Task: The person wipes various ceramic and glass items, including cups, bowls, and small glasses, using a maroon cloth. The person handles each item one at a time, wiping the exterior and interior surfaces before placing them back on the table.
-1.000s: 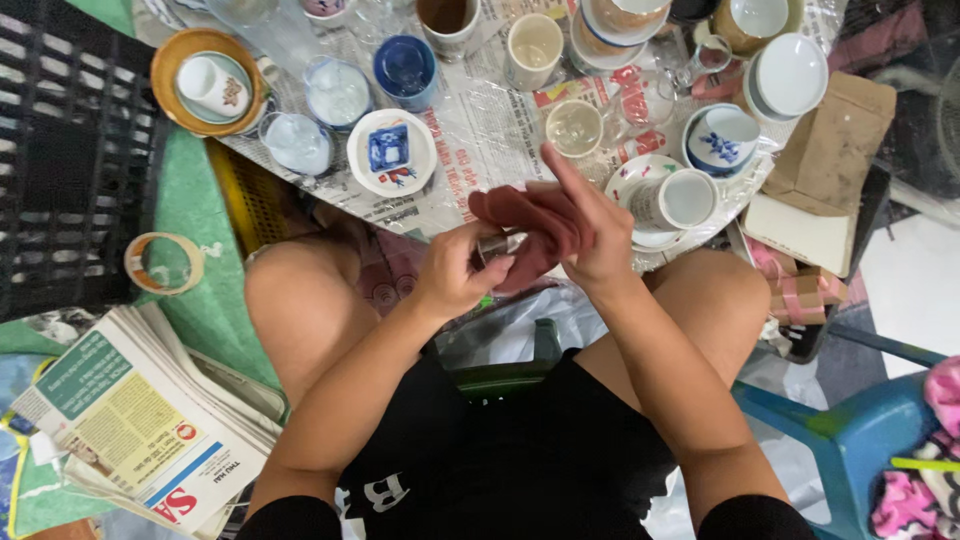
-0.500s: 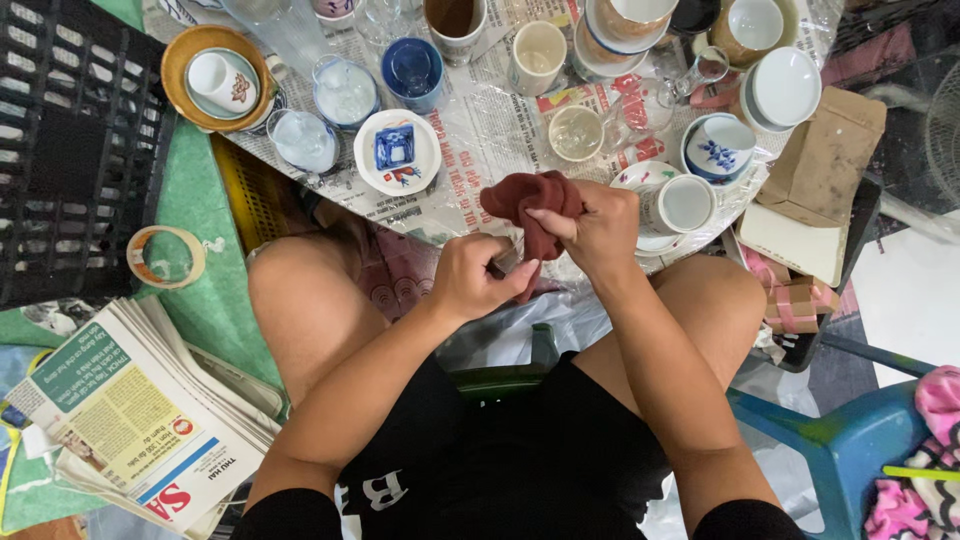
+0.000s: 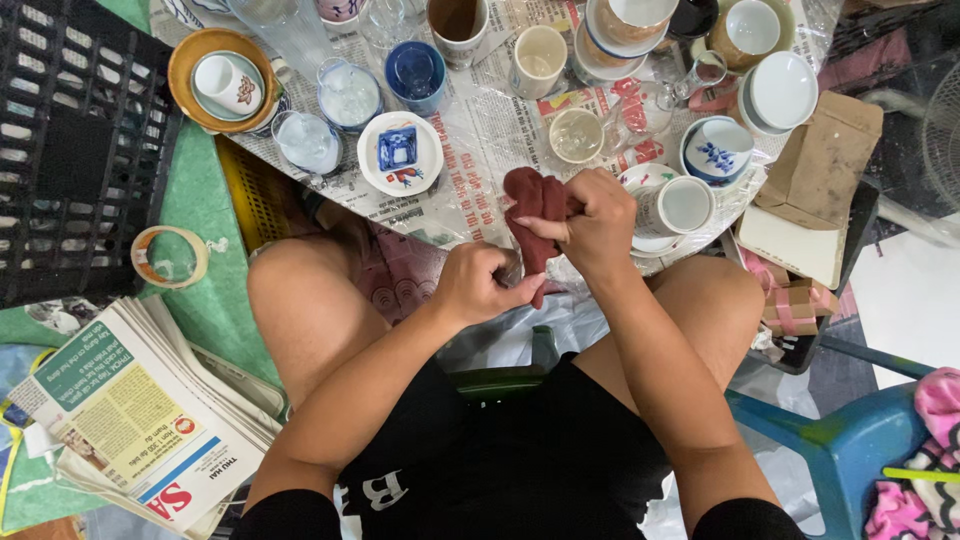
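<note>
My right hand [image 3: 592, 222] is closed on a bunched dark red cloth [image 3: 530, 203] above my lap, at the near edge of the low table. My left hand [image 3: 484, 285] is fisted just below it, gripping a small object [image 3: 511, 270]. That object is almost fully hidden by fingers and cloth, so I cannot tell what it is. The cloth's lower end presses onto it. A white cup [image 3: 687, 204] on a saucer stands right of my right hand. Left of the cloth sits a small white dish with a blue square pattern [image 3: 400, 152].
Several cups, glasses and saucers stand on the newspaper-covered table [image 3: 480, 140]. A black crate [image 3: 70, 140] is at the left, with a tape roll [image 3: 170, 257] and a newspaper stack [image 3: 140, 420] below it. A cardboard box [image 3: 815, 180] and blue chair [image 3: 830, 440] are on the right.
The cloth was spread open over my right hand; now it is bunched up and pressed onto the small object. My left hand has stayed in place.
</note>
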